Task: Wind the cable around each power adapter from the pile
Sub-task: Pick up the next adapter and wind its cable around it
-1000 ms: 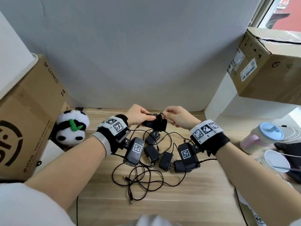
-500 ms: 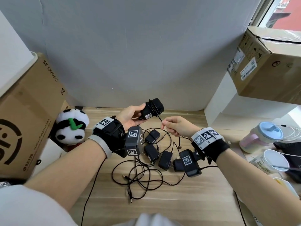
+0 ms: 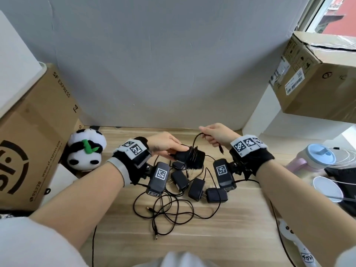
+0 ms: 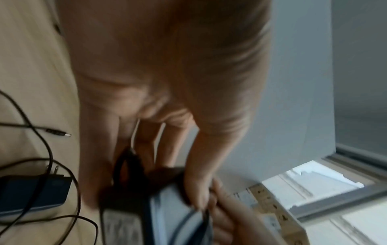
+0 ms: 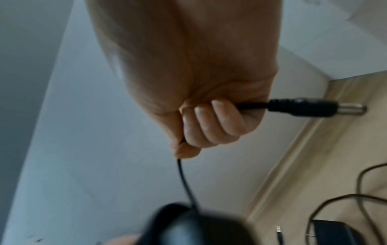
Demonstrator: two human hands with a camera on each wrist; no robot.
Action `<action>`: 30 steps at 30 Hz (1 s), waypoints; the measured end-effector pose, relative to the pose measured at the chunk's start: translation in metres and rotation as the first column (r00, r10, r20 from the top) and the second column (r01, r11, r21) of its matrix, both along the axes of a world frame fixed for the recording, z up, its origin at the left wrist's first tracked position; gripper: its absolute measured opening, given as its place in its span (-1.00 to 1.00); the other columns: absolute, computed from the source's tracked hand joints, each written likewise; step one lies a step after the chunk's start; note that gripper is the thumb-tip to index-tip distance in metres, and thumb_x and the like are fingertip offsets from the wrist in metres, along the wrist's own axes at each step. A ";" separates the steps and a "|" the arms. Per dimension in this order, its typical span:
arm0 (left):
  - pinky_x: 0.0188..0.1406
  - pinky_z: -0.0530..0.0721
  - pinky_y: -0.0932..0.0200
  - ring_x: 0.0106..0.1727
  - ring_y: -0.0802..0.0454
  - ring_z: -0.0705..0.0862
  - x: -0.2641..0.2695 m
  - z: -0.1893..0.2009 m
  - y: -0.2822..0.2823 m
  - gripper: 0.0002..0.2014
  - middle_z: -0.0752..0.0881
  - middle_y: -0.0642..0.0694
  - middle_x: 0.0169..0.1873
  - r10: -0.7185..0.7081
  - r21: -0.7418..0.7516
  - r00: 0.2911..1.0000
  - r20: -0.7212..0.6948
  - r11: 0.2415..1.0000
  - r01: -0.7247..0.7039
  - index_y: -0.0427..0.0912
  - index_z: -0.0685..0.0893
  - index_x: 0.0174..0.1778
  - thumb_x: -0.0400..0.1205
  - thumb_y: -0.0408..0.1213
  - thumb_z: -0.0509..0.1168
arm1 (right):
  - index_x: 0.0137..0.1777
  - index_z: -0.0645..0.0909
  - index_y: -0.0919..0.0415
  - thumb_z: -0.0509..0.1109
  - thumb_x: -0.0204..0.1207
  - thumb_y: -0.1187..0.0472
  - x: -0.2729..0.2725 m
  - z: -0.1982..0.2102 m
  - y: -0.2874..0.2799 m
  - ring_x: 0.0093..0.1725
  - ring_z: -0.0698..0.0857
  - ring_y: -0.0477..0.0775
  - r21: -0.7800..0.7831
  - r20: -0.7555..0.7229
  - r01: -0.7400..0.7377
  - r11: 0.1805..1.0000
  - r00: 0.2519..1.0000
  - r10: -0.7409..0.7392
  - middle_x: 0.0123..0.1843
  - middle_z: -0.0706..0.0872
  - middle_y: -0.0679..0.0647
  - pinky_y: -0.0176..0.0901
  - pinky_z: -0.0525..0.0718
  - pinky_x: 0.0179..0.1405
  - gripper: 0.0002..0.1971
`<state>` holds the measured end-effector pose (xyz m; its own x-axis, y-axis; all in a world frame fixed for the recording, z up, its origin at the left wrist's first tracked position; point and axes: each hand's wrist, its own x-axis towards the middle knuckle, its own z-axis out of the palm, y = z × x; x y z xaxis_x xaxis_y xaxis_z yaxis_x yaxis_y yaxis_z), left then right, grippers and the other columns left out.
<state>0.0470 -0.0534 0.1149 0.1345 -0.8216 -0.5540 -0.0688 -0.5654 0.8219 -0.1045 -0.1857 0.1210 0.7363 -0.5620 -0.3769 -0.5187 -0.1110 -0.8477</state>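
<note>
My left hand [image 3: 165, 145] grips a black power adapter [image 3: 190, 158] above the table, with several turns of its thin cable wound round the body. My right hand [image 3: 213, 134] holds the free end of that cable [image 3: 195, 140] in a closed fist, up and to the right of the adapter. The barrel plug [image 5: 314, 108] sticks out of the fist in the right wrist view [image 3: 221, 151]. In the left wrist view my left fingers [image 4: 194, 187] clamp the blurred adapter [image 4: 146, 195]. Several more black adapters [image 3: 196, 186] lie below in a pile with tangled cables [image 3: 173, 211].
A toy panda [image 3: 84, 151] leans on a brown SF Express box [image 3: 28, 141] at the left. Another cardboard box [image 3: 316, 78] sits on a white ledge at upper right. A pink jug with a blue lid [image 3: 316, 157] and a white cup [image 3: 327, 188] stand at the right edge.
My left hand has lowered the adapter from a raised, tilted pose to level over the pile. My right hand has risen and moved right, drawing the cable end up.
</note>
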 end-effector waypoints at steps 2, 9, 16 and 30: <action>-0.20 0.76 0.23 -0.24 0.05 0.71 -0.002 -0.005 -0.006 -0.76 0.74 -0.18 -0.19 0.160 -0.035 0.986 0.050 0.987 -0.158 -0.38 0.71 0.02 0.55 -0.27 0.42 | -0.23 0.51 0.23 0.06 0.73 0.18 0.006 0.007 0.009 -0.69 0.22 -0.19 -0.015 0.060 -0.044 0.999 0.997 0.044 -0.65 0.29 -0.12 -0.38 0.15 -0.69 -0.68; -0.29 0.74 0.17 -0.26 -0.03 0.70 0.000 -0.019 -0.011 -0.81 0.70 -0.26 -0.17 0.487 -0.064 0.864 -0.126 0.865 -0.497 -0.37 0.64 -0.04 0.59 -0.30 0.39 | 0.00 0.66 0.25 0.15 0.69 0.19 0.003 -0.004 0.040 -0.62 0.26 -0.17 -0.128 0.097 -0.143 0.981 0.983 0.156 -0.52 0.34 -0.02 -0.38 0.22 -0.62 -0.74; 0.01 0.76 0.09 -0.09 -0.10 0.76 0.003 -0.025 0.001 -0.80 0.74 -0.33 -0.01 0.396 -0.094 0.812 -0.429 0.875 -0.476 -0.41 0.57 0.15 0.62 -0.47 0.28 | -0.19 0.71 0.13 0.35 0.58 0.10 -0.005 -0.015 0.039 -0.63 0.30 -0.17 -0.094 0.095 -0.016 0.995 0.995 0.025 -0.53 0.42 -0.03 -0.42 0.30 -0.64 -0.81; 0.12 0.71 -0.03 0.13 -0.24 0.69 -0.004 -0.018 0.008 -0.52 0.63 -0.30 0.17 0.159 -0.106 0.885 -0.438 0.968 -0.227 -0.24 0.43 0.38 0.55 -0.64 0.26 | -0.33 0.55 0.17 0.54 0.41 0.20 -0.011 -0.018 0.035 -0.59 0.51 -0.16 0.041 0.161 0.123 0.992 0.979 -0.128 -0.52 0.62 -0.02 -0.41 0.47 -0.57 -0.78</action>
